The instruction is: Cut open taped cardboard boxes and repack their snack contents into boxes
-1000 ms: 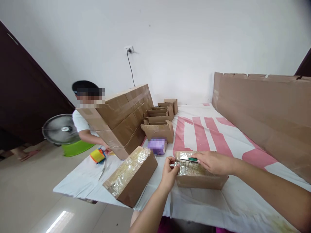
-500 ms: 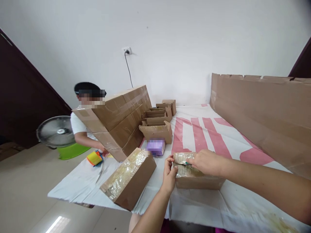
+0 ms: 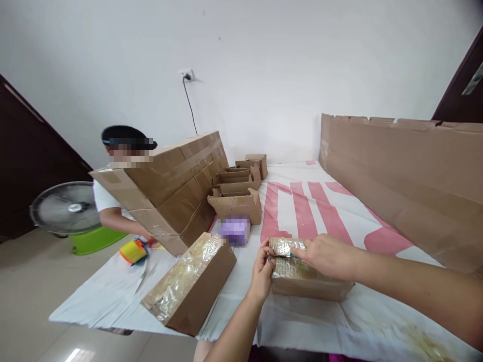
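A small cardboard box (image 3: 311, 289), its top covered with shiny clear tape, lies in front of me on the cloth-covered table (image 3: 302, 322). My left hand (image 3: 262, 274) grips the left end of this box, fingers at the far corner and thumb at the near side. Over the top, my right hand (image 3: 326, 256) is closed, its fingertips at the seam between the flaps. A sliver of something teal-green (image 3: 293, 254) shows at those fingertips; most of it is hidden. To the left sits another taped cardboard box (image 3: 192, 286), touched by neither hand.
Taped boxes (image 3: 169, 186) are stacked at the left, partly hiding a co-worker (image 3: 113, 201). Open cartons (image 3: 237, 203) and a purple pack (image 3: 234, 231) stand behind. A yellow-orange tape item (image 3: 134, 251) lies near the left edge. A tall cardboard panel (image 3: 396, 181) stands right.
The view has turned slightly to the right, so the surroundings sit further left. Both hands stay at the box, and my right fingertips remain near the seam with only slight movement.
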{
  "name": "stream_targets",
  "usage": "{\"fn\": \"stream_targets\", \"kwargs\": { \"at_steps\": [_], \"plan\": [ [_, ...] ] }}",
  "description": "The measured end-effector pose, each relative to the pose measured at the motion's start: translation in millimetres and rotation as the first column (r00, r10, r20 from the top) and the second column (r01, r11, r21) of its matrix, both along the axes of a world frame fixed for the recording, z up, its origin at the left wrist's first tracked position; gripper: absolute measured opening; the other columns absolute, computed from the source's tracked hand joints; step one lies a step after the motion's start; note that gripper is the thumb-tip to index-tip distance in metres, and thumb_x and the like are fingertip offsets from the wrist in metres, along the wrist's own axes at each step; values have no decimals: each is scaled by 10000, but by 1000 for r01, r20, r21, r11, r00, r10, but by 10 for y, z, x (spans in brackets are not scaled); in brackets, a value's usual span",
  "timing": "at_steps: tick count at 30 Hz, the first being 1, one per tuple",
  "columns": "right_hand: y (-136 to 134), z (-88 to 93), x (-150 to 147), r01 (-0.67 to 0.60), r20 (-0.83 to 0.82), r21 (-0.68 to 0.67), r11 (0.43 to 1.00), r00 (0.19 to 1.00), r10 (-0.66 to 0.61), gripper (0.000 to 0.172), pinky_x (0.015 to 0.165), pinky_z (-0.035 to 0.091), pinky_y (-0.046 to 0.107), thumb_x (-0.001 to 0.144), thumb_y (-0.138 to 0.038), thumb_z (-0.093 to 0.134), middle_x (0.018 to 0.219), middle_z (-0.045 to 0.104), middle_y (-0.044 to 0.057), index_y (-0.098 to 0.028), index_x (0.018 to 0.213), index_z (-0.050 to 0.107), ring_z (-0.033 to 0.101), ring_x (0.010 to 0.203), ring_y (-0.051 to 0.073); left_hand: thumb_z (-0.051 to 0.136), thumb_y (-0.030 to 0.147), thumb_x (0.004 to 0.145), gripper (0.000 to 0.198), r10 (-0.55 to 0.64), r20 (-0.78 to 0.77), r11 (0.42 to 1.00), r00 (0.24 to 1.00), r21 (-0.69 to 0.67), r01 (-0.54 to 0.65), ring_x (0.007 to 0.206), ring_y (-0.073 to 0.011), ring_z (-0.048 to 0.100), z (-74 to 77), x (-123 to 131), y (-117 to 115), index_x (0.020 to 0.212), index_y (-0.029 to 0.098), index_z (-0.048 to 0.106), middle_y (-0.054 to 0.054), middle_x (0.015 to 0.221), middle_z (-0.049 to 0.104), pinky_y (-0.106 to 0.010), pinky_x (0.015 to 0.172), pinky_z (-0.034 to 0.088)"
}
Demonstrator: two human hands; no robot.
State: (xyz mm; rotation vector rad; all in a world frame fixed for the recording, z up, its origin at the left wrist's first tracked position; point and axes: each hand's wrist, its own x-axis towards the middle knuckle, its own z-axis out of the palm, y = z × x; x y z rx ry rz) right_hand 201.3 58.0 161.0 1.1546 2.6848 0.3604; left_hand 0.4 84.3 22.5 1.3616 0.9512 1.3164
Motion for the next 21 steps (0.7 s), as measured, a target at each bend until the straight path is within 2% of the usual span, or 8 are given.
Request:
{"fn": "stream_targets", "kwargs": {
  "at_steps": [4,10,14,18,21],
  "plan": [
    [-110,-8,54,59,28,-8,998,998,-59,411,435,213,262,732,-50,560,775,690,70,-189,1117,597,624,544,186,518,248,705,150,1,-50,1000,999,-4,-1,1347,-323,411,21,-18,7,847,205,541,-121,1434,463,-461,1051,331],
    [-330,92,324,122,16,24,992,992,-122,408,445,202,269,682,23,527,722,679,54,-183,1023,618,605,536,171,489,214,670,161,1,-58,1000,998,-1,-1,1310,-308,453,37,24,19,826,209,532,-106,1380,523,-462,1047,337],
    [-354,126,283,96,18,62,993,995,-98,480,437,199,271,715,-3,525,763,685,65,-191,1152,589,611,538,175,497,225,659,158,4,-41,1000,999,-12,-5,1290,-306,468,41,39,25,812,209,531,-100,1362,532,-454,1036,345],
    [-240,17,122,73,5,28,997,997,-73,493,448,259,256,748,-43,535,796,701,77,-191,1217,564,638,578,199,517,247,669,161,-3,-47,1000,999,-4,3,1277,-305,482,38,21,30,823,207,538,-103,1371,527,-436,1008,377],
    [-178,-95,140,124,10,-5,992,992,-124,396,473,304,255,760,-42,535,800,713,90,-175,1122,625,665,634,218,510,239,665,179,11,-52,1000,999,6,-11,1234,-295,518,30,3,25,838,208,542,-92,1332,559,-411,967,412]
  ]
}}
